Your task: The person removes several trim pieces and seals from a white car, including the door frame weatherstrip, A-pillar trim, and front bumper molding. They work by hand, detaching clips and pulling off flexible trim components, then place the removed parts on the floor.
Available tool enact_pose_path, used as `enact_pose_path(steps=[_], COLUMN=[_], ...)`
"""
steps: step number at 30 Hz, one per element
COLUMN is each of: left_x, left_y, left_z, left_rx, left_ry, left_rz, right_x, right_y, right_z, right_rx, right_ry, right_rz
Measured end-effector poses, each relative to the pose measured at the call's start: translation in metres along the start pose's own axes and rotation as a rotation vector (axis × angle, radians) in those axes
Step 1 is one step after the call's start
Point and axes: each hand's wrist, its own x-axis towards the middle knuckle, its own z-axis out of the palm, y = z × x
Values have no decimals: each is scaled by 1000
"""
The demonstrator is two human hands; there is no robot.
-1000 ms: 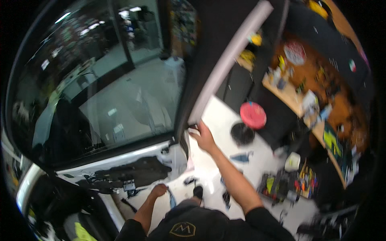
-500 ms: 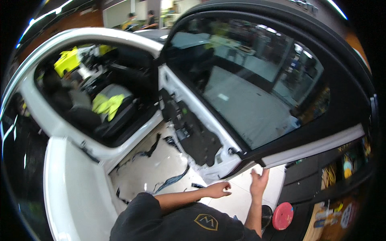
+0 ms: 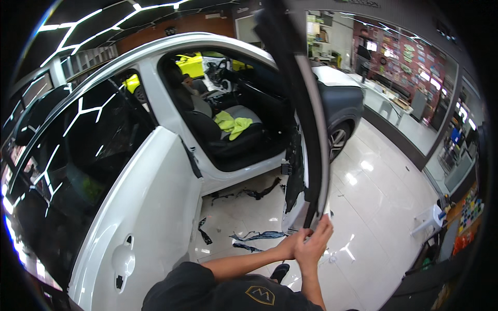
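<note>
A white car's front door (image 3: 313,176) stands open and almost edge-on in front of me, its dark window frame rising above. At its near edge my right hand (image 3: 313,248) is closed, fingers curled along the edge. My left hand (image 3: 288,249) meets it from the left, closed low by the same edge. Its fingertips are partly hidden, and I cannot make out what they hold. The door's inner side shows a bare white panel with black parts. Through the door opening, a yellow-green cloth (image 3: 233,124) lies on the front seat.
The white rear door (image 3: 140,207), with an uncovered handle recess, is on the left. Dark torn strips (image 3: 259,236) lie on the glossy tiled floor (image 3: 363,197). A dark car (image 3: 340,103) stands behind the door. A white stool (image 3: 429,218) and a cluttered bench (image 3: 461,217) are at right.
My view has swung, so the front door now appears edge-on instead of broadside. My hands, apart before, have come together at the door's near edge, and the right one has closed.
</note>
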Motion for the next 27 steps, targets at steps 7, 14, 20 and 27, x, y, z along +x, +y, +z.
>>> enact_pose_path(steps=[7, 14, 20, 27], left_x=[-59, -89, -104, -110], left_y=[-51, -111, -133, -174], left_z=[-27, -73, -116, -192], left_rx=[146, 384, 566, 451], left_ry=[372, 710, 914, 1085], left_rz=[-48, -68, -81, -416], right_x=[-12, 15, 40, 75], right_y=[-67, -77, -83, -103], right_z=[54, 91, 165, 268], right_rx=[114, 262, 123, 186], right_ry=[-373, -709, -774, -937], right_rz=[-394, -503, -655, -794])
